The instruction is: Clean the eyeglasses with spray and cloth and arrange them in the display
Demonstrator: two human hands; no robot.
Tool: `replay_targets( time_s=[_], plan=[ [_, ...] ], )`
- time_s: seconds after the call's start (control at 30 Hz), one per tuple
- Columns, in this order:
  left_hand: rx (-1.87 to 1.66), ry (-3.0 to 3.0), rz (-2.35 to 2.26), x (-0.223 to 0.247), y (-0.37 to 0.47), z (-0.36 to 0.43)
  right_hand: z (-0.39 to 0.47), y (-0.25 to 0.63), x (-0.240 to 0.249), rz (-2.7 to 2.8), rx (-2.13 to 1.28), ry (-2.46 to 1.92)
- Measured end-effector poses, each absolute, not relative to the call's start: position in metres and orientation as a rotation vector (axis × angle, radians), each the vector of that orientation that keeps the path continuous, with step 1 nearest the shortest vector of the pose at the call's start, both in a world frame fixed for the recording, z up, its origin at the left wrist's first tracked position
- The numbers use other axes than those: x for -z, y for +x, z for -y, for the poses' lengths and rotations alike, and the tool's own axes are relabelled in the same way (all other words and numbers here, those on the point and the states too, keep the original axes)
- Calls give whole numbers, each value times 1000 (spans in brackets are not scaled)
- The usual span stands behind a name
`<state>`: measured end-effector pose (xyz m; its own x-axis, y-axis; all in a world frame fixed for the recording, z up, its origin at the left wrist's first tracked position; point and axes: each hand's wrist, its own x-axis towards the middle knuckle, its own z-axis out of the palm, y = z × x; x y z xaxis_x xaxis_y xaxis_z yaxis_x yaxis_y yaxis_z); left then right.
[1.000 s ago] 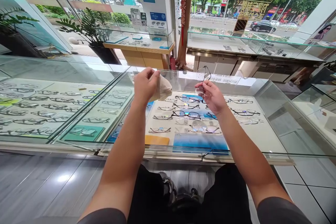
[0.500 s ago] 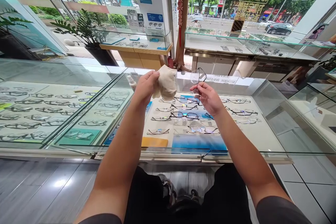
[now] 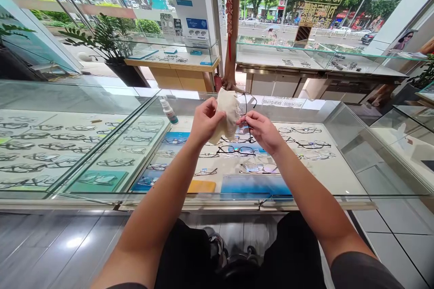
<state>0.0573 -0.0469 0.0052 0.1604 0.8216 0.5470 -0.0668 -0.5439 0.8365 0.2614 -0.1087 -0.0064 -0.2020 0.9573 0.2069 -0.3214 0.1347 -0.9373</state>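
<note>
A cream cloth hangs from my left hand, whose fingers are closed on it. My right hand pinches a pair of dark-framed eyeglasses, held upright above the glass counter. The cloth touches or overlaps the near lens; exact contact is hard to make out. Below both hands, rows of eyeglasses lie inside the display case. A small spray bottle stands on the counter to the left of my left hand.
The glass counter spans the view, its front edge close to my legs. An orange case and a blue panel lie inside it. Beyond are a potted plant, more display cases and a wooden trunk.
My left hand has moved right with the cloth, bringing it against or over the eyeglasses. The spray bottle now shows fully. The view has shifted slightly.
</note>
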Motion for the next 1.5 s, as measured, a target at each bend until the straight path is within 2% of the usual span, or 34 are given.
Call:
replay_targets(
  time_s=[0.23, 0.5, 0.8, 1.3, 1.5],
  plan=[
    [-1506, 1703, -785, -5, 70, 61, 112, 255, 5, 1174, -1353, -770],
    [-1443, 1658, -548, -2, 75, 64, 116, 249, 5, 1163, -1325, -754],
    [-1484, 1518, -639, 6, 76, 59, 120, 245, 5, 1372, -1198, -766],
    [-1138, 1279, -475, -1, 74, 62, 123, 250, -2, 1463, -1157, -729],
    [-1064, 1462, -727, -1, 71, 63, 122, 254, -1, 1464, -1131, -718]
  ],
)
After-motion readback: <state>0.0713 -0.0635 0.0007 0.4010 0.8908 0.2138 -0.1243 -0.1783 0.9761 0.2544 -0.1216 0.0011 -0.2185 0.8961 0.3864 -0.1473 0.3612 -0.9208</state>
